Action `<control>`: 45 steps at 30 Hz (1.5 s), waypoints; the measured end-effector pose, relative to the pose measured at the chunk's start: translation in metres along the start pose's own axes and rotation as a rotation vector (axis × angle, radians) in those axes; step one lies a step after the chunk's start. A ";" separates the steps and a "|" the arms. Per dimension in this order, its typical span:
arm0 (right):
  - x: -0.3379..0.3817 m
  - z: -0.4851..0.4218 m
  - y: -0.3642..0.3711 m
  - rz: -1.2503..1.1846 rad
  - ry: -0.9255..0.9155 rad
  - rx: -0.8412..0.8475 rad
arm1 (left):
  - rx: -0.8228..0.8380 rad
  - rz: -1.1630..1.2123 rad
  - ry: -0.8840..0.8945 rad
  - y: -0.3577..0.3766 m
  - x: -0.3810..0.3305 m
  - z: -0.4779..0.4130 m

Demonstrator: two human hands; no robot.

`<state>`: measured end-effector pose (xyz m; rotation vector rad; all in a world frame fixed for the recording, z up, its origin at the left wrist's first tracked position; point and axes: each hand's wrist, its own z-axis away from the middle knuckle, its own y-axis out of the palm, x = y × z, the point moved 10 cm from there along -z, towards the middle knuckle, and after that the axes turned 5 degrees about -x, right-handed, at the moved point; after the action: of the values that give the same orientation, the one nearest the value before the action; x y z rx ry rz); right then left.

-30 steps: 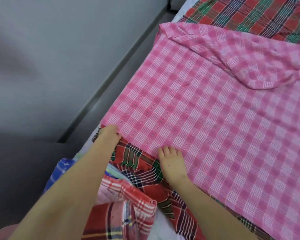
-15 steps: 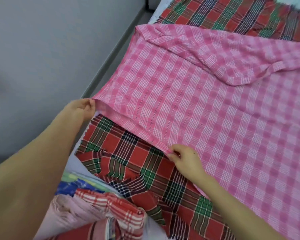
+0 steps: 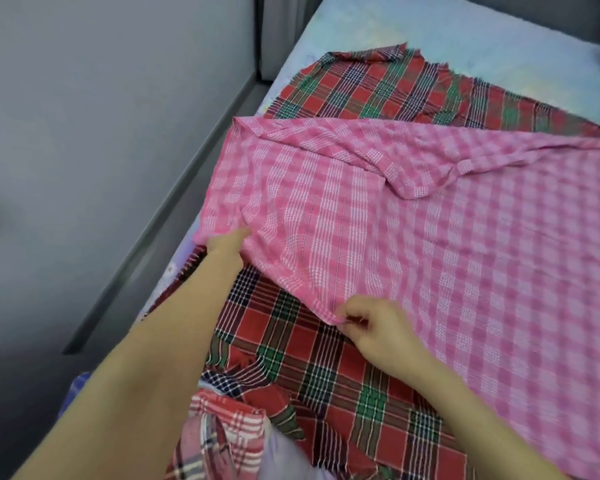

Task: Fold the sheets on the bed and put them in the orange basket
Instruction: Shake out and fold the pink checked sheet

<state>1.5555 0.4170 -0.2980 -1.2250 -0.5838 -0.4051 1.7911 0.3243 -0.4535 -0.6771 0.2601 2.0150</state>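
On the bed (image 3: 465, 39), the pink checked sheet (image 3: 465, 237) lies spread over a red-and-green plaid sheet (image 3: 326, 358), with its far edge folded back on itself. Its near edge is raised off the plaid. The left hand (image 3: 227, 245) grips the near-left corner. The right hand (image 3: 374, 327) pinches the same edge between thumb and curled fingers.

Soft even light, perhaps slight motion blur.

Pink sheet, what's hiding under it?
Red and green plaid cloth lies under the pink sheet, showing past its near and far edges. Whatever is beneath the pink middle is covered.
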 end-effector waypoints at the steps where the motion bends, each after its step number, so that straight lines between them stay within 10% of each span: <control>1: -0.004 0.006 0.001 0.046 0.016 0.081 | 0.001 -0.116 0.011 0.003 0.001 0.005; 5: -0.037 0.015 -0.001 0.386 0.152 0.367 | 0.029 -0.011 0.205 0.017 -0.016 0.037; 13: 0.027 -0.070 -0.015 -0.733 0.354 -0.049 | 0.462 -0.402 0.683 0.032 -0.045 0.163; 22: 0.075 -0.052 -0.050 -0.932 0.442 -0.041 | 0.646 -0.502 0.805 0.021 -0.083 0.248; 27: 0.061 -0.022 -0.083 -1.018 0.539 -0.365 | 0.519 -0.537 0.882 0.010 -0.095 0.282; 32: 0.082 0.039 -0.161 -0.788 0.302 -0.684 | 0.039 -0.925 1.035 -0.001 -0.107 0.306; 38: 0.123 0.108 -0.201 -0.432 -0.063 -0.783 | 0.603 -0.477 0.548 0.065 -0.064 0.382; 45: 0.096 0.178 -0.222 -0.229 -0.155 -0.822 | 0.545 -0.697 0.580 0.110 -0.024 0.452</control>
<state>1.4667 0.5224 -0.0315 -1.9941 -0.7220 -0.7943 1.5461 0.4499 -0.0780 -0.8337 0.7635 0.9885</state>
